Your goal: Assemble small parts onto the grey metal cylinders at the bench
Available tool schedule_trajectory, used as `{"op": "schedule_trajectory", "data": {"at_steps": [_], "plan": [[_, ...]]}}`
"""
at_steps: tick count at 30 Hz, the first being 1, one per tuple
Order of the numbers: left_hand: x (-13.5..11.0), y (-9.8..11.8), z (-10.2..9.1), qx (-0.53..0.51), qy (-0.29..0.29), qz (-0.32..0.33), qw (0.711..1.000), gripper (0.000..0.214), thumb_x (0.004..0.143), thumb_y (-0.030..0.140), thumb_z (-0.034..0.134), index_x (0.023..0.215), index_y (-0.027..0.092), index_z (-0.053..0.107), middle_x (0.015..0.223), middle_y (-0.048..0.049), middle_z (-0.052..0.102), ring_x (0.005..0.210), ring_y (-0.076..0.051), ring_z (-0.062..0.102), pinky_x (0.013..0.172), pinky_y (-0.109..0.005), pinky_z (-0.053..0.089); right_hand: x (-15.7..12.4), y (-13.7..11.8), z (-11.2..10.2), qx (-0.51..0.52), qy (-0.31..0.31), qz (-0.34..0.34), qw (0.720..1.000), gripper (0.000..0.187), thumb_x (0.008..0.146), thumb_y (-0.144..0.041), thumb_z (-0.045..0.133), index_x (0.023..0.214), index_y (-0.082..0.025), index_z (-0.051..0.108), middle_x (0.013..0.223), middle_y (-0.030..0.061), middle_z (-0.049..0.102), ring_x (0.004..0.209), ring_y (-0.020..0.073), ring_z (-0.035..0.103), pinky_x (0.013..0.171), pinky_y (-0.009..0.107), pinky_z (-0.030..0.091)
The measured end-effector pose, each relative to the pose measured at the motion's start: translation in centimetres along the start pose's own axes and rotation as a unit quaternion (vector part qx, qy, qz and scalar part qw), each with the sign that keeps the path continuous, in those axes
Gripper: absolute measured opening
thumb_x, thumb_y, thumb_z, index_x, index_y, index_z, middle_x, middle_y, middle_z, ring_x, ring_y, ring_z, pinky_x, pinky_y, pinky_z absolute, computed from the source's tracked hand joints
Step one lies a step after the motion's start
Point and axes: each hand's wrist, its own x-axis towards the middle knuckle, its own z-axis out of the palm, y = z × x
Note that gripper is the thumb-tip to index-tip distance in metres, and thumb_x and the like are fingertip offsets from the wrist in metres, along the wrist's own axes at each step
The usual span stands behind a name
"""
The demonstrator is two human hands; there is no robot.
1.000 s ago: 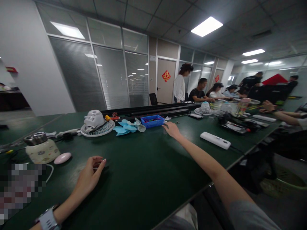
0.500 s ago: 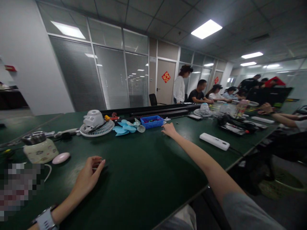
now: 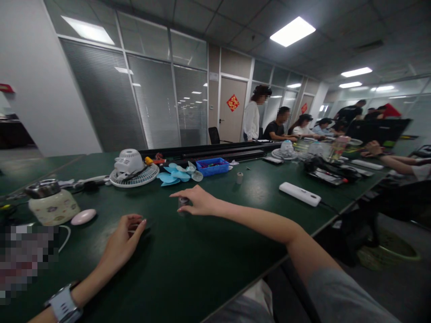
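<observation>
Right hand [image 3: 198, 202] fingers pinching small cylinder [image 3: 182, 202] (label unreadable); left hand [image 3: 123, 244] fingers curled, grip unclear, on green table [image 3: 202, 260]

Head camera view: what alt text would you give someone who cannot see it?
A person's right hand grips a small cylinder on a dark green table, while the left hand rests curled nearby. Beyond lie a white fan housing, blue fan blades and a blue tray; co-workers are farther along.
</observation>
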Motion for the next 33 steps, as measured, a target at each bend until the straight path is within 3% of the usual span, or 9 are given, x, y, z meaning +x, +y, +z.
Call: {"op": "schedule_trajectory", "data": {"at_steps": [4,7,13,18,23,33], "plan": [[0.0,0.0,0.1,-0.005,0.006,0.016,1.000,0.053,0.072,0.065,0.052,0.100,0.019,0.052,0.093,-0.0104,0.068,0.084,-0.028,0.068,0.070,-0.041,0.057,-0.1,-0.6,1.8,0.027,-0.009,-0.003,1.000,0.053,0.085,-0.031,0.066,0.133,-0.017,0.050,0.108,0.0067,0.068,0.097,0.0171,0.063,0.086,0.031,0.044],[0.0,0.5,0.2,0.005,0.014,0.031,0.999,0.054,0.073,0.065,0.051,0.102,0.019,0.053,0.094,-0.0108,0.069,0.081,-0.027,0.068,0.067,-0.041,0.057,-0.3,-0.2,2.8,0.070,0.024,0.015,0.997,0.056,0.083,-0.033,0.068,0.133,-0.018,0.049,0.110,0.0067,0.067,0.098,0.0171,0.063,0.088,0.031,0.046],[-0.4,4.1,1.8,0.011,-0.004,0.121,0.993,0.054,0.080,0.062,0.049,0.115,0.020,0.051,0.117,-0.0117,0.066,0.103,-0.030,0.064,0.074,-0.041,0.056,-1.1,0.6,5.7,0.215,0.099,0.122,0.964,0.077,0.074,-0.039,0.075,0.139,-0.024,0.036,0.106,0.0039,0.066,0.090,0.0162,0.067,0.082,0.031,0.053],[0.2,6.1,3.8,-0.021,-0.045,0.162,0.986,0.050,0.084,0.055,0.050,0.122,0.022,0.047,0.120,-0.0096,0.065,0.110,-0.026,0.063,0.089,-0.042,0.052,-1.7,1.1,7.2,0.268,0.102,0.146,0.947,0.074,0.073,-0.035,0.076,0.135,-0.024,0.038,0.106,0.0037,0.066,0.092,0.0177,0.068,0.080,0.032,0.054],[1.4,6.6,4.4,-0.033,-0.062,0.164,0.984,0.040,0.084,0.050,0.052,0.113,0.022,0.051,0.107,-0.0075,0.072,0.101,-0.024,0.067,0.087,-0.041,0.053,-1.7,0.3,6.2,0.187,0.087,0.154,0.966,0.063,0.075,-0.038,0.073,0.129,-0.023,0.043,0.103,0.0032,0.067,0.089,0.0188,0.067,0.078,0.033,0.054],[2.6,7.3,4.3,0.001,0.006,0.154,0.988,0.042,0.079,0.053,0.058,0.108,0.024,0.051,0.093,-0.0048,0.075,0.098,-0.026,0.068,0.086,-0.040,0.051,-1.8,-1.1,5.7,0.076,0.068,0.160,0.982,0.057,0.080,-0.041,0.067,0.129,-0.022,0.042,0.112,0.0069,0.065,0.095,0.0231,0.066,0.081,0.036,0.053]]}}
